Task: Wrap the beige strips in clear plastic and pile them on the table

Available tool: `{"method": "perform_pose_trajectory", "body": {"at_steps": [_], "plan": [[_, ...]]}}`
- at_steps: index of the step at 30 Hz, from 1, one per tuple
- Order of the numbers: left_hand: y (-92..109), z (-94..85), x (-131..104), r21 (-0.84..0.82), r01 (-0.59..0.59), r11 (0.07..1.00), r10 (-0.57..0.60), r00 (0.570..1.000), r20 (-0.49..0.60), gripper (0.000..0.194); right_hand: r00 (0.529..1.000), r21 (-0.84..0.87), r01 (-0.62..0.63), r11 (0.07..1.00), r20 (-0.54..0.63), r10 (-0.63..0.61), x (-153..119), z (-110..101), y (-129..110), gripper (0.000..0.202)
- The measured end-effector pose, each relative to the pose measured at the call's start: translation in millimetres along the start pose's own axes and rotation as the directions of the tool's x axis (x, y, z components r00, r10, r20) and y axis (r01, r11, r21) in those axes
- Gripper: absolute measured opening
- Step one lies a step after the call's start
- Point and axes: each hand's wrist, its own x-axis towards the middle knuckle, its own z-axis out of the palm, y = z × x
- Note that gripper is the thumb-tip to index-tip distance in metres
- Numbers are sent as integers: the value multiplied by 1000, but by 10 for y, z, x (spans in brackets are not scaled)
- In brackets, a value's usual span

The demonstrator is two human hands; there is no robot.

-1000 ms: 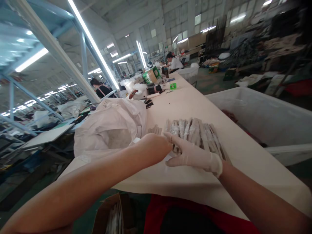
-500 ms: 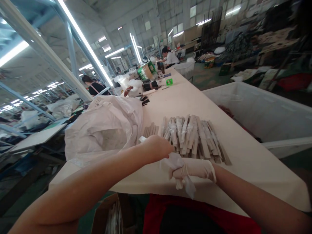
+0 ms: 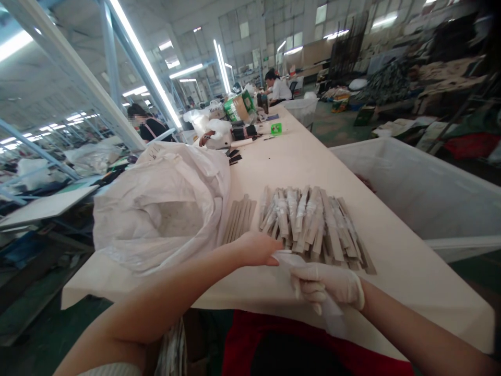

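My bare left hand [image 3: 258,248] pinches one end of a thin white translucent plastic piece [image 3: 332,316] over the table's near edge. My right hand [image 3: 323,283], in a pale glove, has its fingers closed round the same plastic, and a loose end hangs below it. Just beyond my hands lies a pile of flat grey-beige strips [image 3: 313,224], many in bundles wrapped with clear plastic. Left of that pile, several loose strips [image 3: 239,219] lie side by side. A large white sack [image 3: 156,209] with an open mouth rests at the left of the table.
The long beige table [image 3: 297,156] runs away from me. A white bin [image 3: 410,188] stands along its right side. Farther up are plastic bags [image 3: 219,133] and a green tray [image 3: 276,128]. Two people [image 3: 278,89] are in the background. A box of strips [image 3: 174,347] is below the table.
Both hands have shifted slightly, my right hand moving to the right. The white plastic is now stretched longer between and below them. The loose strips on the left show more fully.
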Motion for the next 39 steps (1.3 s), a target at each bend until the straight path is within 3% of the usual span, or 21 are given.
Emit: {"method": "perform_pose_trajectory", "body": {"at_steps": [7, 9, 11, 13, 15, 18, 21, 24, 26, 30, 33, 37, 39], "plan": [[-160, 346, 74, -168, 87, 982, -95, 995, -41, 18, 972, 205, -110, 973, 225, 63, 11, -25, 0, 59], [-246, 462, 57, -251, 126, 960, -142, 989, -45, 16, 986, 302, -24, 953, 162, -27, -14, -14, -14, 47], [-338, 595, 39, -357, 177, 917, -205, 978, -41, 16, 992, 380, 107, 919, 20, -124, -33, 12, -32, 31], [-417, 728, 21, -476, 221, 851, -266, 964, -28, 17, 966, 407, 256, 877, -148, -213, -65, 71, -50, 24], [-464, 845, -3, -593, 239, 769, -307, 952, -14, 17, 893, 384, 425, 819, -323, -312, -150, 171, -68, 23], [-475, 962, -51, -743, 223, 631, -336, 942, -3, 16, 740, 296, 632, 716, -506, -443, -412, 343, -88, 16], [-440, 986, -94, -848, 203, 489, -344, 939, 26, 15, 592, 160, 735, 659, -625, -509, -713, 429, -84, 29], [-375, 901, -120, -911, 190, 367, -332, 941, 62, 13, 520, 119, 761, 638, -701, -489, -856, 414, -38, 15], [-313, 793, -138, -937, 180, 298, -314, 946, 82, 14, 545, 159, 756, 635, -691, -475, -840, 384, -2, 7], [-154, 553, -192, -965, 177, 192, -248, 961, 127, 20, 588, 196, 745, 638, -644, -490, -676, 335, 21, 16], [-37, 441, -226, -972, 192, 139, -183, 969, 165, 24, 581, 131, 730, 671, -636, -508, -564, 319, 13, 20], [75, 383, -234, -976, 211, -57, -170, 961, 218, 25, 584, 52, 724, 688, -576, -572, -535, 314, 9, 22], [112, 360, -228, -973, 206, -106, -195, 955, 224, 25, 577, 22, 733, 680, -549, -604, -577, 314, 17, 18]]}}
